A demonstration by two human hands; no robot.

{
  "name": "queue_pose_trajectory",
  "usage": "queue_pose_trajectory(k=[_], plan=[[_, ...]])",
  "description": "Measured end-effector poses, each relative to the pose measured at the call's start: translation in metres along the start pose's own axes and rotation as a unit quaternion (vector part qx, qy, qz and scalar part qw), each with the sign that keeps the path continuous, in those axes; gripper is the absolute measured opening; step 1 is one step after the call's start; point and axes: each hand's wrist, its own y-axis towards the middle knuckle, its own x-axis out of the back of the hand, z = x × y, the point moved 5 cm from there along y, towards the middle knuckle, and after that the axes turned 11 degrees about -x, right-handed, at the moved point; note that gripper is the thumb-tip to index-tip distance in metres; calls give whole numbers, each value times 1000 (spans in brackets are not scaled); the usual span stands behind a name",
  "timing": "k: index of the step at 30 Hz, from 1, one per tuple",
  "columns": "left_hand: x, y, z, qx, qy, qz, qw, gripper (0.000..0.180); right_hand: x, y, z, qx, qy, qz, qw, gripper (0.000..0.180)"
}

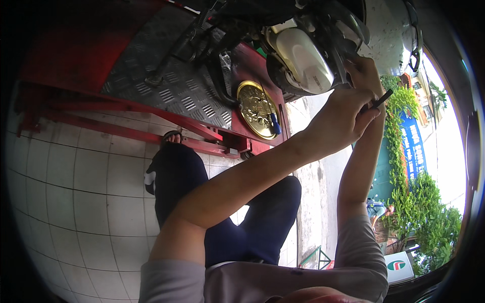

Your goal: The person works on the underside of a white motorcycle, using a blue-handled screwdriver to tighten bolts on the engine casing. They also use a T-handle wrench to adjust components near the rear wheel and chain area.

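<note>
My left hand [348,118] is closed around a slim black tool handle [382,99], whose end juts out past the thumb. What tool it is, I cannot make out. Just beyond it, my right hand [362,76] reaches up to the dark underside of a motorbike, its fingers mostly hidden. Beside both hands is the bike's silver engine cover [302,59]. A round gold-coloured tray [246,103] with small parts in it lies on the platform below the bike. Across the tray rests a screwdriver with a blue handle [275,123].
The motorbike stands on a red lift with a tread-plate deck [172,93]. Red lift beams [146,113] run low beside my foot. A large pale rounded body panel [389,38] hangs at upper right. Light floor tiles [91,187] spread at left; a street with plants lies at right.
</note>
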Motion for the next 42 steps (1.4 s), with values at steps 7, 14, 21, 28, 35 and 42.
queue_pose_trajectory(k=[7,14,21,28,35,42], plan=[[4,9,2,-71,103,-27,992,11,-16,20,-14,45,101,24,994,37],[-27,0,-23,-103,408,150,895,44,-60,-61,-26,-36,687,257,679,27],[-44,-15,-31,-34,576,231,783,35,-85,-54,17,78,858,397,317,20],[-17,8,-53,216,679,270,647,74,-80,-30,15,218,876,401,157,16],[-86,24,-33,85,541,345,763,73,-93,-28,30,164,901,384,116,26],[-73,12,-50,286,685,275,611,73,-84,-20,23,224,883,401,101,22]])
